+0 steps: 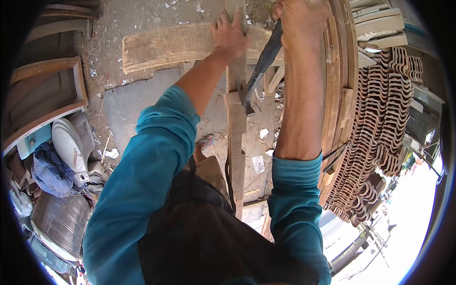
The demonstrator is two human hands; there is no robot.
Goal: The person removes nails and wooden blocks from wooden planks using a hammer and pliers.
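My right hand [304, 19] is wrapped round the dark handle of a claw hammer [268, 53]. The hammer slants down to the left, its metal head over the right side of a long, narrow wooden beam [236, 130]; I cannot tell whether they touch. My left hand [230, 39] lies with fingers spread where the beam meets a wide, worn, slightly curved plank [166, 46]. A small wood block [232, 99] sits at the beam beside the hammer head.
Long planks [336, 76] stand at the right, in front of stacked clay roof tiles [375, 123]. More boards [380, 23] lie at the upper right. At the left are a wooden frame [78, 80], a white toilet seat [66, 145] and blue cloth [52, 171]. Scraps litter the ground.
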